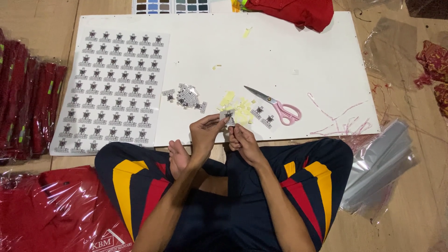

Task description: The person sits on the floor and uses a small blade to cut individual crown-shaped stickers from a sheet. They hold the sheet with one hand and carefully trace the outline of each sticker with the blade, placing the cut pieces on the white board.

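Observation:
My left hand (205,133) and my right hand (243,141) meet over my crossed legs at the near edge of a white board (289,51). Between their fingertips they pinch one small cut-out sticker (227,115) with a black logo. Just beyond the hands lie yellow backing scraps (235,105) and a couple of loose stickers (262,116). A small heap of cut stickers (186,97) lies to the left of them. Pink-handled scissors (277,106) rest shut on the board to the right.
A printed sheet of many logo stickers (112,88) covers the board's left part. Bagged red garments (28,102) are stacked at the far left, another bagged red shirt (56,214) lies by my left knee. Clear plastic bags (378,163) lie right; red cloth (298,11) at top.

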